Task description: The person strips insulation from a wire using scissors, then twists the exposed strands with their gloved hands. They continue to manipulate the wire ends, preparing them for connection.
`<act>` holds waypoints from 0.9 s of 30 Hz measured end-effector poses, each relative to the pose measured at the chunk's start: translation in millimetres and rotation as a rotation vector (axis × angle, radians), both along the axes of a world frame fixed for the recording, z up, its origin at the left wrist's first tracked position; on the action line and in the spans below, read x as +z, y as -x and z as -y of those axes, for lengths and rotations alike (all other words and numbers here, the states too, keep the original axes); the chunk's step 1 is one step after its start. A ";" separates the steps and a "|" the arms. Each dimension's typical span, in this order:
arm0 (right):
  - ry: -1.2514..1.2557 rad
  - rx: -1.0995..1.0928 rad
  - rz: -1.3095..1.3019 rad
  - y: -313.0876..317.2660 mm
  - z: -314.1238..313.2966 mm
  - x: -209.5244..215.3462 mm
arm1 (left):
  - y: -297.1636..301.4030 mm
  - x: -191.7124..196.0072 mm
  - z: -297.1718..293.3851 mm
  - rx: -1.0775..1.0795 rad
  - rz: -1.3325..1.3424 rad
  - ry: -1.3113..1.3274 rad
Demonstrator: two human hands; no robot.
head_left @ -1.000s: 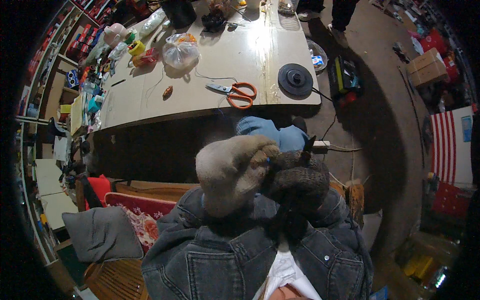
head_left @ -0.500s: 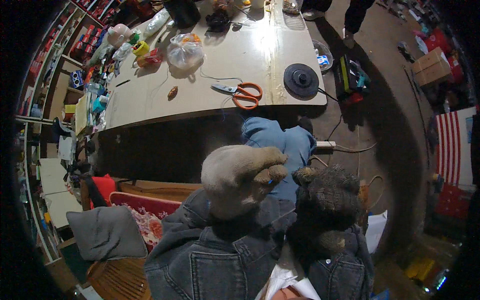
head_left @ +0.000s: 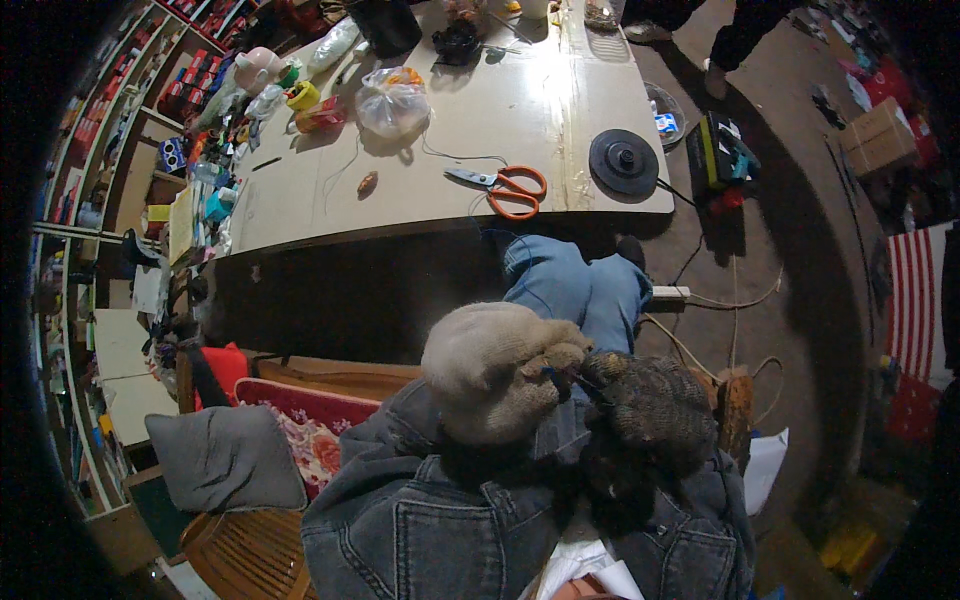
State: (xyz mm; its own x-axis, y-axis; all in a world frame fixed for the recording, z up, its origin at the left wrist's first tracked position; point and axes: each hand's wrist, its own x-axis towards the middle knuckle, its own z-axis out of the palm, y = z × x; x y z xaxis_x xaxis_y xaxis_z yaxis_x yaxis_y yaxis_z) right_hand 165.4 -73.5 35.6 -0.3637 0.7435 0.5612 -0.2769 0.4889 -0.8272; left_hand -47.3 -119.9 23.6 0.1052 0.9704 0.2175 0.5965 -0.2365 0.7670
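My left hand [head_left: 500, 372], in a pale knitted work glove, is held over my lap with its fingers pinched together. A small blue bit shows at those fingertips, where a thin blue thread [head_left: 522, 272] from the table edge seems to lead. My right hand [head_left: 655, 408], in a dark, soiled knitted glove, is closed with its fingertips against the left ones; whatever it grips is hidden. Below it hangs a dark, fuzzy piece [head_left: 615, 485] too dim to name. Orange-handled scissors [head_left: 515, 192] lie partly spread near the table's front edge.
The pale table [head_left: 450, 215] bears a plastic bag [head_left: 392, 103], a small brown object [head_left: 368, 184] and a round black base [head_left: 624, 164]. A grey cushion [head_left: 228, 462] lies on a wooden seat at left. A power strip [head_left: 668, 293] and cables are on the floor.
My hands have come together, the right moving left and slightly down until the fingertips meet. The dark piece under it has shifted left. The whole view has moved slightly.
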 end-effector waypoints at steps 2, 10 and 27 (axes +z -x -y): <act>0.002 0.002 -0.001 0.2 0.3 0.3 | 2.8 -16.7 5.7 0.036 0.010 -0.007; 0.007 0.002 -0.008 -3.0 1.9 3.9 | -0.5 -50.4 12.6 0.101 0.113 -0.044; 0.044 0.020 -0.019 1.6 -0.5 0.7 | -11.4 -127.0 21.3 0.069 0.095 -0.078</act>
State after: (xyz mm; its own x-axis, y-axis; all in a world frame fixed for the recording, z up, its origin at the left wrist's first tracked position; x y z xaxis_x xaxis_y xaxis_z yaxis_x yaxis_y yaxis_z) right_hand 163.8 -73.0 36.3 -0.3686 0.7602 0.5349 -0.3019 0.4464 -0.8424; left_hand -35.9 -141.2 -103.4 0.0139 0.9543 0.2984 0.5388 -0.2586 0.8018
